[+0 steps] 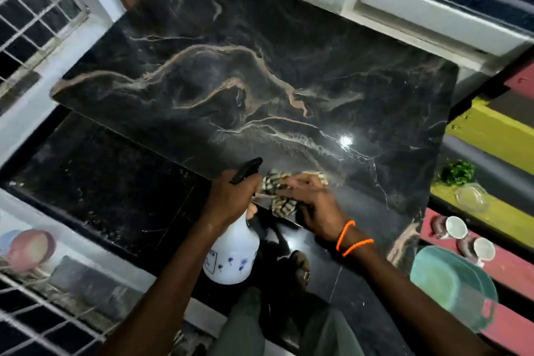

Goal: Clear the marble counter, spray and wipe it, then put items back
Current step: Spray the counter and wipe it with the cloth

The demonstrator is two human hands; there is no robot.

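Left hand (231, 196) grips spray bottle (231, 254) at neck, over desk's near edge. Right hand (315, 205) presses striped cloth (277, 191) on marble desk (260, 81), fingers half bent. Cloth soft, light: bunch under palm. Bottle probably stiff, maybe slippery: hold by neck.

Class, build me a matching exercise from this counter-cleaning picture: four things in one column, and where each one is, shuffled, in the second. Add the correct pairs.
Things
1. spray bottle
2. striped cloth
3. orange bands
4. green bowl

Places
A. round the right wrist
B. on the coloured slats to the right of the marble counter
C. gripped in the left hand
D. under the right hand, at the near edge of the counter

Pairs: 1-C, 2-D, 3-A, 4-B
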